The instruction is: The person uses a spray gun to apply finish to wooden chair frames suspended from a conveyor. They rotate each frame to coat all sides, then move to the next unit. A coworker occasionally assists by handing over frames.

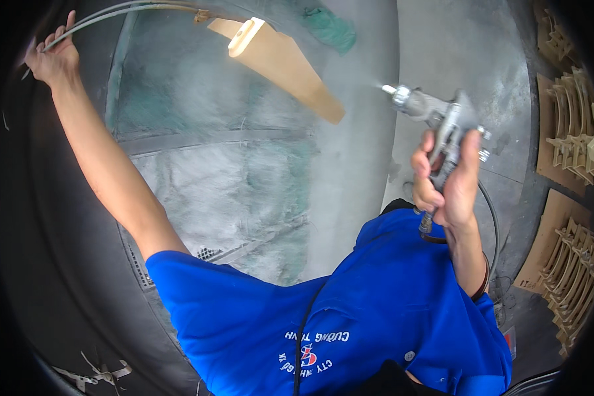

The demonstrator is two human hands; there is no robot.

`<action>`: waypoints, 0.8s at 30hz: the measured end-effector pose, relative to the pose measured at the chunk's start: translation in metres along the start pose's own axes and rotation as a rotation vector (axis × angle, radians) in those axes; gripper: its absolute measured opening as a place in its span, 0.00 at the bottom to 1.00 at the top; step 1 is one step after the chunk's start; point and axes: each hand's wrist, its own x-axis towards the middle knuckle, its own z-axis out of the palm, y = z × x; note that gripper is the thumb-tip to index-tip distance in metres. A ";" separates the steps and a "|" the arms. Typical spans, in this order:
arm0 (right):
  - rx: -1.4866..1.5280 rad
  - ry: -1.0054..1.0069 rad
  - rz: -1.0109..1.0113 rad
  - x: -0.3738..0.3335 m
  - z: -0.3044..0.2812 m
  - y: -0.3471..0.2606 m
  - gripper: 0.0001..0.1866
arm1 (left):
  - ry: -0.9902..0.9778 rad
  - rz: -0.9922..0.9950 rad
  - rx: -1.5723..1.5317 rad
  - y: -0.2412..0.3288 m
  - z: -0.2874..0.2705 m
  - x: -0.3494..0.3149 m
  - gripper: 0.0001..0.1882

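My right hand (452, 178) is wrapped round the grip of a metal spray gun (435, 112), its nozzle facing left. A pale mist fans out from the tip toward a light-brown wooden piece (290, 69), which hangs at the top middle, apart from the gun. The wood is long and tapered, with a paler rounded end that has a hole in it. At the far upper left, my left hand (56, 61), arm stretched out, grips thin grey bent rods (122, 9). They arc rightward to near the wood; how they join it cannot be made out.
Curved wooden parts (572, 125) lie in rows on cardboard sheets (548, 224) along the right side. A hose (492, 214) runs down from beside the gun. Green crumpled material (331, 30) sits at the top, and a whitish-stained surface (224, 191) spreads below the wood.
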 end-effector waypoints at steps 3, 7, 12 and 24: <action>-0.110 0.202 0.084 0.021 -0.017 0.012 0.35 | 0.419 0.129 0.434 -0.005 0.008 0.004 0.19; -0.218 0.447 0.224 0.035 -0.059 0.030 0.31 | 0.570 0.137 0.485 -0.008 0.024 0.009 0.20; -0.345 0.605 0.351 0.043 -0.104 0.047 0.29 | 0.695 0.157 0.649 -0.021 0.050 0.000 0.23; -0.418 0.052 -0.125 0.130 0.038 -0.060 0.29 | 0.670 -0.049 1.348 -0.004 0.080 -0.025 0.27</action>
